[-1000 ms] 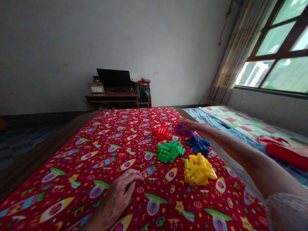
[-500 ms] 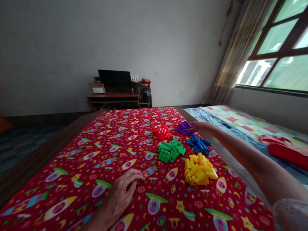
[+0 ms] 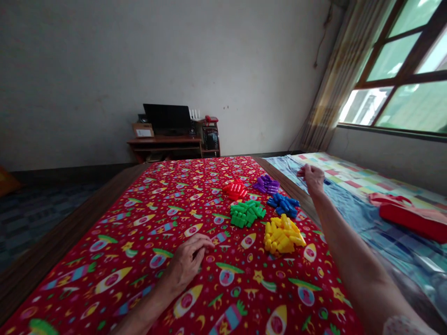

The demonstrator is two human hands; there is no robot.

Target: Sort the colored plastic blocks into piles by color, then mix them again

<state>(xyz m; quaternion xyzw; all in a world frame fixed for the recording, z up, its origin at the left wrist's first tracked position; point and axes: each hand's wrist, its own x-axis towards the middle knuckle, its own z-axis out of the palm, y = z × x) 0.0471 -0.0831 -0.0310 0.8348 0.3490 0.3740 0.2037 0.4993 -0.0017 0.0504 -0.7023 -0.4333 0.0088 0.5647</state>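
Observation:
My left hand (image 3: 188, 261) rests on the red patterned cloth (image 3: 139, 260), fingers loosely bent and thumb apart, holding nothing. My right hand (image 3: 312, 177) is raised over the right side, beyond the table edge, its fingers curled closed. Whatever may be in them is hidden. Nearest to it lies a pile of purple plastic building blocks (image 3: 267, 184). Around that sit a red block pile (image 3: 235, 190), a green pile (image 3: 247, 214), a blue pile (image 3: 283, 205) and a yellow pile (image 3: 283, 235), sorted by colour on the right half of the cloth.
A wooden table border (image 3: 115, 186) frames the cloth. To the right lies a bed with a checkered cover (image 3: 352, 174) and a red bag-like item (image 3: 407, 218). By the far wall, a desk (image 3: 164, 140) carries a monitor (image 3: 166, 118) and a cardboard box (image 3: 142, 130).
My right hand has moved from the purple pile up and to the right, its fingers now curled in. My left hand stays on the cloth. The view has shifted slightly.

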